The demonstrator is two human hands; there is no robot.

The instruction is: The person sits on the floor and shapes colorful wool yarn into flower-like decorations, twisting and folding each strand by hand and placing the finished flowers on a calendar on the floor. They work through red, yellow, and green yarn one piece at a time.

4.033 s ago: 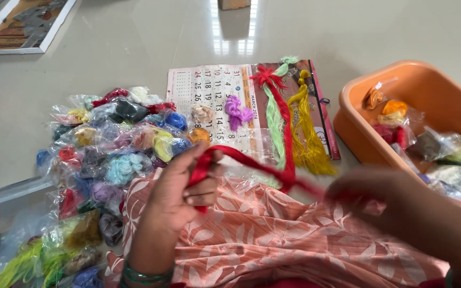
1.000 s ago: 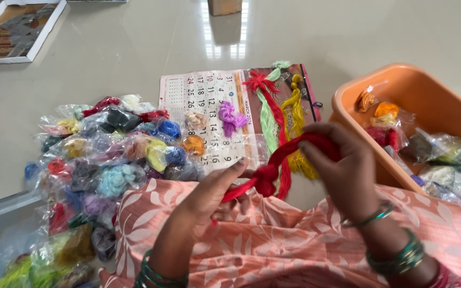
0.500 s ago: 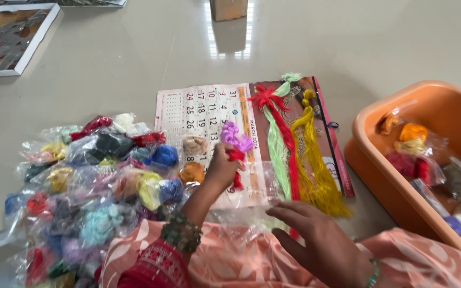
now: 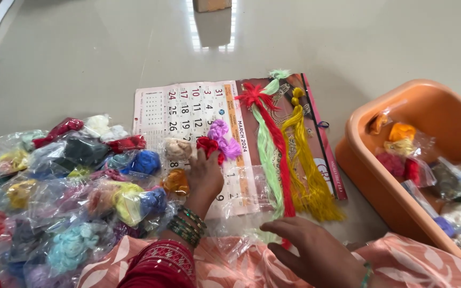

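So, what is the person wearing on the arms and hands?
The left hand is bare, with a stack of thin green and gold bangles at the wrist and a dark red sleeve with small pale embroidery behind them. The right hand is also bare; only a narrow green bangle shows at its wrist. No rings are visible.

Surface: glossy pale tiled floor [image 4: 81, 58], filling the whole view.
Centre: wall calendar [image 4: 188, 109] lying flat on the floor, with loose green, red and yellow thread skeins [image 4: 284, 154] and small thread knots on it.
9 o'clock: heap of clear plastic bags of coloured thread [image 4: 65, 186], spread on the floor, touching the calendar's left edge.
3 o'clock: orange plastic tub [image 4: 380, 170] standing on the floor, just beside the calendar.
12 o'clock: brown box [image 4: 212, 5], well apart, at the top edge.
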